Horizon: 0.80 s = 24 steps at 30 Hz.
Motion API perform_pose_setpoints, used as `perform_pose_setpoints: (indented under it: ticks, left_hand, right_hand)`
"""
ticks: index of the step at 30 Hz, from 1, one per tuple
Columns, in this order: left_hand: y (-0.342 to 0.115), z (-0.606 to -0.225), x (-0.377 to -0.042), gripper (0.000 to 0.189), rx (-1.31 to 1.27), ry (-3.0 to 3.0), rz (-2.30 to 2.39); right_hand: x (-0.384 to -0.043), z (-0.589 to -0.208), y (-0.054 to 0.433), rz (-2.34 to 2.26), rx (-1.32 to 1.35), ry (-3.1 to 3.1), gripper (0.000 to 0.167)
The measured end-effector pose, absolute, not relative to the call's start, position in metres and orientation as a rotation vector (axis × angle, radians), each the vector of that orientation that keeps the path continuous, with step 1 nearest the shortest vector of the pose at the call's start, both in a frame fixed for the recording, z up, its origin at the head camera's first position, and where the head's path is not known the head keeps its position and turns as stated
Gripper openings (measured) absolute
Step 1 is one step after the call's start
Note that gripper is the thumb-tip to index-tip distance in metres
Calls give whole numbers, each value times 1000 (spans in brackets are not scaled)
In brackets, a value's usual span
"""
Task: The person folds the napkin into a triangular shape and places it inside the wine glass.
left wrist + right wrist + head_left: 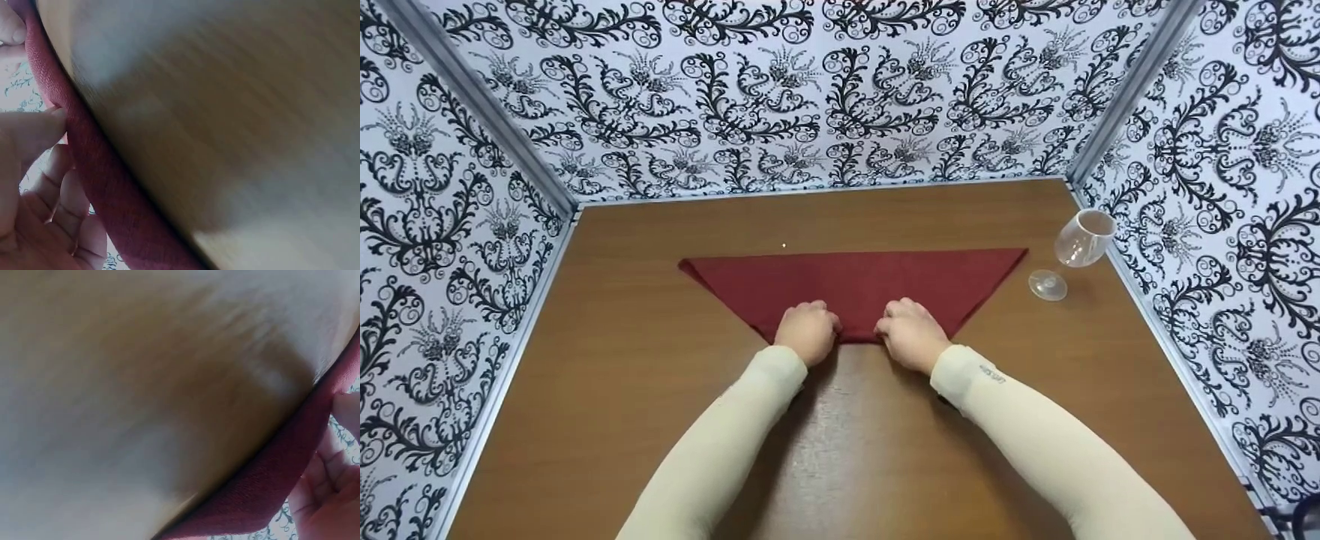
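A dark red cloth napkin (855,281) lies folded on the wooden table, its long side at the back and its short side facing me. My left hand (808,331) pinches the near edge left of its middle. In the left wrist view, the thumb (48,126) presses on the folded edge, with the other fingers curled behind it. Right of the middle, my right hand (913,334) grips the same edge. The right wrist view shows that hand's thumb (347,410) against the rolled edge of the cloth (242,500).
To the right of the napkin stands a clear stemmed glass (1084,240), its round foot close to the cloth's right corner. The brown table (622,375) is bordered on three sides by panels (840,97) with a black scroll pattern on white.
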<state>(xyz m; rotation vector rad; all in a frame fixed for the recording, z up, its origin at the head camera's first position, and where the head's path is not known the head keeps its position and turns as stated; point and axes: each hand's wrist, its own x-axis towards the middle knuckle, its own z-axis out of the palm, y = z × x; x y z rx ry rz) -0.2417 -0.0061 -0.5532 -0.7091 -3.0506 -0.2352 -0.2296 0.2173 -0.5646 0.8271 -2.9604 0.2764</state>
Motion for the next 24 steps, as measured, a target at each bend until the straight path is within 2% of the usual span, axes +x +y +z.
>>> perform_pose_setpoints:
  ticks: [4, 9, 12, 17, 24]
  left_hand:
    - [-8, -551, -239, 17, -779, -3041, -143]
    - [-9, -552, -238, 27, -794, -3104, -137]
    - [-9, -554, -238, 30, -785, -3122, -153]
    - [-9, -555, -240, 28, -756, -3135, -214]
    - [-9, -552, -240, 20, -747, -3114, -221]
  right_hand:
    - [-226, -565, 220, 283, 879, -2928, 18]
    - [-225, -565, 225, 292, 900, -2958, 34]
    - [-225, -565, 227, 300, 918, -2965, 37]
    - [-227, -564, 228, 336, 928, -2950, 36]
    - [-229, -564, 226, 315, 918, -2937, 22]
